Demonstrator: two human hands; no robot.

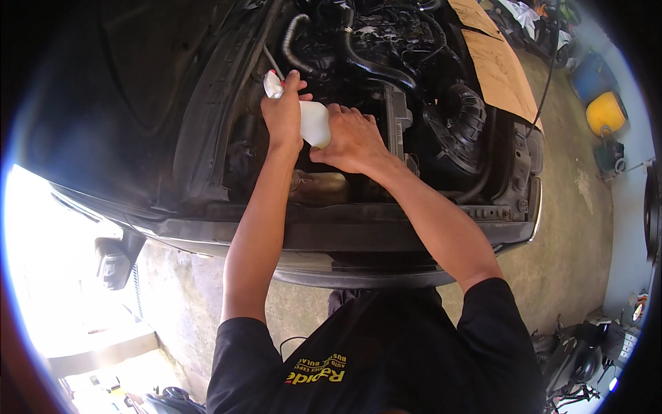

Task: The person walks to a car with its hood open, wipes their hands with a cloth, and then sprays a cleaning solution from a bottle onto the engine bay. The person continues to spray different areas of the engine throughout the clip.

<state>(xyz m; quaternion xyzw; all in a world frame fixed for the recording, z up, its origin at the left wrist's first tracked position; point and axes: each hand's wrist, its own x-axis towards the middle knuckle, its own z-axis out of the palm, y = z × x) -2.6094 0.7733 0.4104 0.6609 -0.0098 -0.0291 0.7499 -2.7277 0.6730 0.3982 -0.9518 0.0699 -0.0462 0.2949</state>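
A white spray bottle (315, 123) with a white and red trigger head lies tilted between my hands, above the open engine bay of a dark vehicle. My left hand (281, 119) is wrapped round its trigger head end, the thumb pointing away from me. From the other side, my right hand (353, 141) grips the lower end of the bottle, its fingers curled over the far side. Below the hands sits a dirty, yellowish plastic reservoir (319, 188). The bottle's underside is hidden by my right hand.
A ribbed black air duct (463, 119) and a radiator top (396, 117) lie right of my hands. Farther off are a silvery corrugated hose (292, 36) and engine hoses. Cardboard (498, 69) covers the right fender. The front bumper (358, 274) runs before me; a yellow container (606, 113) stands right.
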